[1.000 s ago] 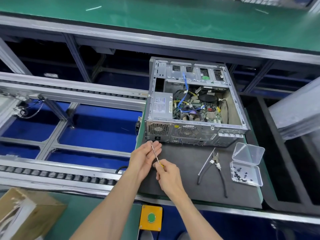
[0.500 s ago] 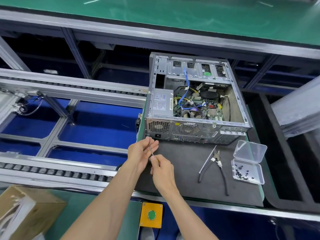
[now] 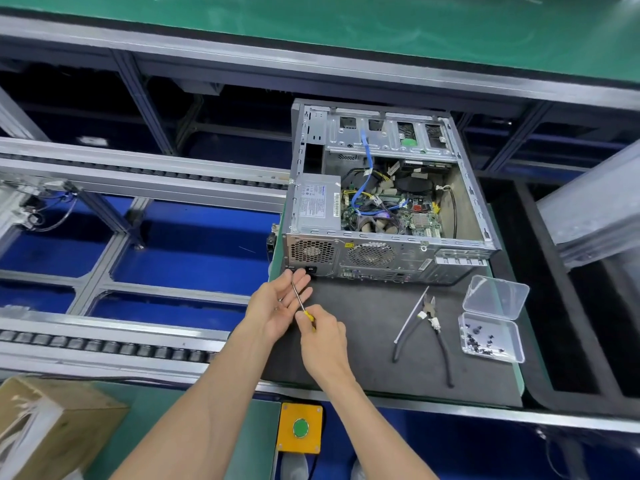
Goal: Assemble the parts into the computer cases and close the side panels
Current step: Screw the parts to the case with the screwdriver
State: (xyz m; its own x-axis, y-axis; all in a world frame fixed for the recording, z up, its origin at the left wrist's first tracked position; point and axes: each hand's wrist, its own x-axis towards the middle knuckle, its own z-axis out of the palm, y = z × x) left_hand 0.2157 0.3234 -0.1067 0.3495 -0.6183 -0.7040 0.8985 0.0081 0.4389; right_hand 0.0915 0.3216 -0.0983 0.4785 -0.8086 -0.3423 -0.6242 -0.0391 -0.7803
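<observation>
Gripping yellow-handled screwdriver (image 3: 302, 306), right hand (image 3: 323, 341) lays shaft across left hand (image 3: 278, 306), palm up with fingers extended, likely seating screw on tip; too small to confirm. Computer case (image 3: 384, 202) lies side-open on tabletop (image 3: 363, 341) just beyond hands, panel absent. Pliers (image 3: 427, 323), open screw box (image 3: 490, 336) within right-hand reach.

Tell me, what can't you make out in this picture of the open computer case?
Head view only:
- Slim yellow-handled screwdriver: handle hidden inside the right hand.
- Small dark screws in the clear plastic box: too small to count.
- Grey power supply's label: print too small.
- Brown cardboard box: cut off by the frame edge.
</observation>
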